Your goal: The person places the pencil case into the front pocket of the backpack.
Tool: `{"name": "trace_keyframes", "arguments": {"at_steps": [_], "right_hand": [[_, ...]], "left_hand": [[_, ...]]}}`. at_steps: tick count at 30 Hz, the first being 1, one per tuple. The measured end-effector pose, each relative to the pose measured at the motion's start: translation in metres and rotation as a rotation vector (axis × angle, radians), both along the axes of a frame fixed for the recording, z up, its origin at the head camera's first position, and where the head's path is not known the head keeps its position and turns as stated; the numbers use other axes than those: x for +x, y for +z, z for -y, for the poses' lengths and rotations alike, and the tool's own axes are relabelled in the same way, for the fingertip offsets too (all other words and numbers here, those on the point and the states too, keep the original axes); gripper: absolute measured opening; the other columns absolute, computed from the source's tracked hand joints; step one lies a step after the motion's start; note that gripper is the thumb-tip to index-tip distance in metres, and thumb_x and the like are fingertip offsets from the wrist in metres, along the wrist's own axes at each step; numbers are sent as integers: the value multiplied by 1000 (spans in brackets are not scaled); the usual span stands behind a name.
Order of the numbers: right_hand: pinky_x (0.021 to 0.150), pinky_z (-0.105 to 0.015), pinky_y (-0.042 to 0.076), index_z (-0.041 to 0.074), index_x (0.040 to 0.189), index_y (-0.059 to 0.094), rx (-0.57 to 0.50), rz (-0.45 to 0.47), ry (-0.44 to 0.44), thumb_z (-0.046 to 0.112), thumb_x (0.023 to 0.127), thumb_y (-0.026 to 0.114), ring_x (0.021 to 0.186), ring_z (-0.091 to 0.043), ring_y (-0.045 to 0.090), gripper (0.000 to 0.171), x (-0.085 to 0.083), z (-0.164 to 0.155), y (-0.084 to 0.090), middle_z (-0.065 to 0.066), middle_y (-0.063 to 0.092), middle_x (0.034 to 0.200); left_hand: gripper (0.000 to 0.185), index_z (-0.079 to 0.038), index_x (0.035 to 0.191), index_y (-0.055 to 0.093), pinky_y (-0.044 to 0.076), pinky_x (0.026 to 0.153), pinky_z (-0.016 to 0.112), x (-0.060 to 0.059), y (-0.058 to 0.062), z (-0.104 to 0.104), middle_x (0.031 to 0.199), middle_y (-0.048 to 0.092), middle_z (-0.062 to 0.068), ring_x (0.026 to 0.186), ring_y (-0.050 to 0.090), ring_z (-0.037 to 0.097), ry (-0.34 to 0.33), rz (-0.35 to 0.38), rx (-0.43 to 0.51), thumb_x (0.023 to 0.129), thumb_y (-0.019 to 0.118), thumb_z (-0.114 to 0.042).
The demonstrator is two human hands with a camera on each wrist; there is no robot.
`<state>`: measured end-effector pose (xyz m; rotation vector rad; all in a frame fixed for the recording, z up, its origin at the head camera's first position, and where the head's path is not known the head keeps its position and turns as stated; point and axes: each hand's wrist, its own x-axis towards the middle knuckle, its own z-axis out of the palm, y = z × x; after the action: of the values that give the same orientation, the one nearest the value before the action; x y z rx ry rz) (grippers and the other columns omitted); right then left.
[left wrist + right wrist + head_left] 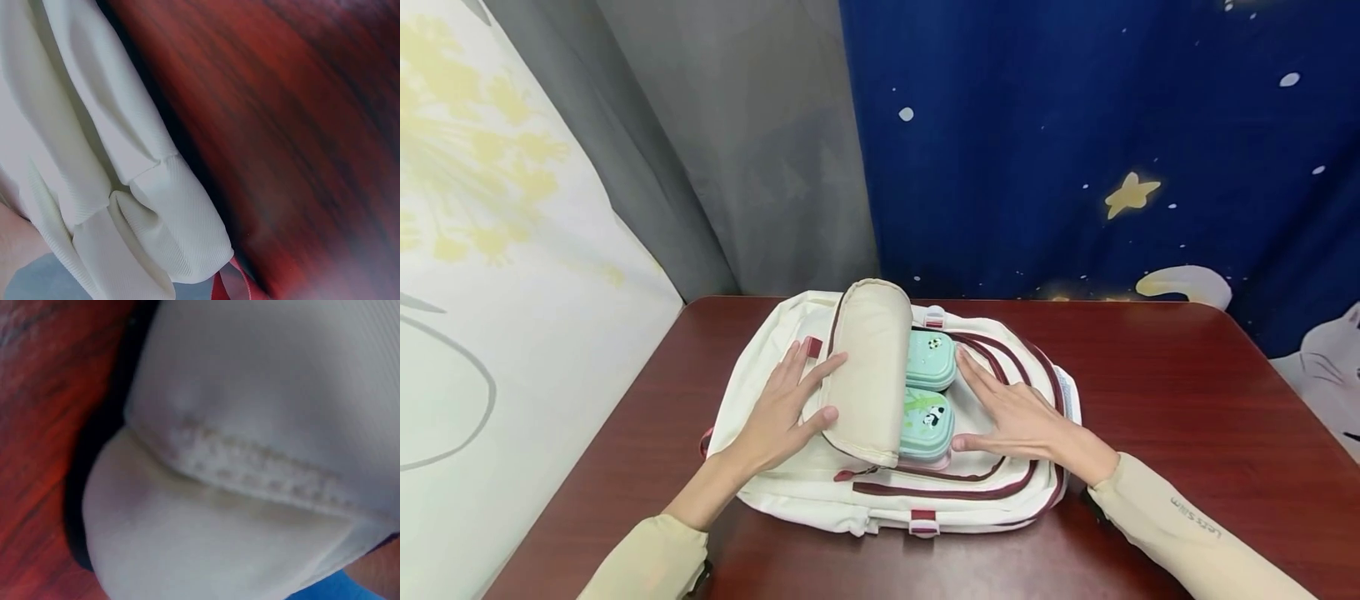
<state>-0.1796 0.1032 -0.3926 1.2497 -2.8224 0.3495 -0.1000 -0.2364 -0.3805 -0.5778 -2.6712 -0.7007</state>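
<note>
The left hand (782,408) grip holds the backpack (760,367) flap (867,367); the right hand (1011,412) lies flat, grip wide, beside green cases (928,392).

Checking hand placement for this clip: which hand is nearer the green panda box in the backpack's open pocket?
Right. The right hand lies flat on the backpack, its thumb beside the green panda box. The left hand holds the beige flap, which stands between it and the box.

One cream fabric backpack with maroon zips (790,492) on one dark red wooden counter (1187,400); two mint-green panda boxes (928,360) (927,423); two hands (778,412) (1022,417).
</note>
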Motion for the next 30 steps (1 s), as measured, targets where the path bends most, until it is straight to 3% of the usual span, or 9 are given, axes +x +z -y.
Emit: {"name": "trace_keyframes", "arguments": {"at_steps": [6,9,11,14,20,26,30], "right_hand": [[48,-23,30,22,150,-2,-18,16,-4,73,75,53,45,-8,36,107,0,-1,1,5,7,155],[58,-28,40,24,151,-2,-46,61,-9,71,78,52,65,-16,57,101,0,-1,3,3,12,154],[71,-36,45,26,151,0,-71,104,-15,68,81,51,92,-24,61,96,1,-2,5,2,13,154],[84,-47,42,26,151,3,-85,137,-21,64,86,46,112,-29,54,87,4,-6,11,1,10,155],[86,-49,42,25,151,10,-88,91,-29,62,89,44,112,-30,54,80,10,-17,21,-3,12,155],[95,-55,36,20,150,20,-98,10,-71,63,87,47,135,-30,26,81,10,-35,25,-6,14,154],[93,-55,38,14,148,25,-87,-30,-118,61,87,48,139,-32,14,81,8,-51,22,-5,10,155]], "left_hand": [[60,-35,145,31,11,104,59,0,1,0,151,21,15,139,6,35,8,9,-6,91,44,-57],[60,-35,145,30,13,103,61,0,3,2,151,19,16,139,6,35,11,26,-18,91,47,-53],[60,-36,145,29,14,101,64,2,4,3,152,18,16,139,6,35,14,34,-29,90,49,-51],[61,-36,146,28,13,99,67,4,5,3,152,16,14,139,6,35,18,27,-36,91,50,-50],[62,-37,146,25,8,98,68,8,8,0,154,13,10,140,5,33,26,39,-34,91,51,-48],[63,-36,146,26,8,97,69,9,9,1,154,11,12,139,4,35,28,34,-50,90,51,-50],[65,-36,146,27,4,94,72,10,9,0,154,12,13,140,6,33,44,-1,-77,89,52,-52]]}}
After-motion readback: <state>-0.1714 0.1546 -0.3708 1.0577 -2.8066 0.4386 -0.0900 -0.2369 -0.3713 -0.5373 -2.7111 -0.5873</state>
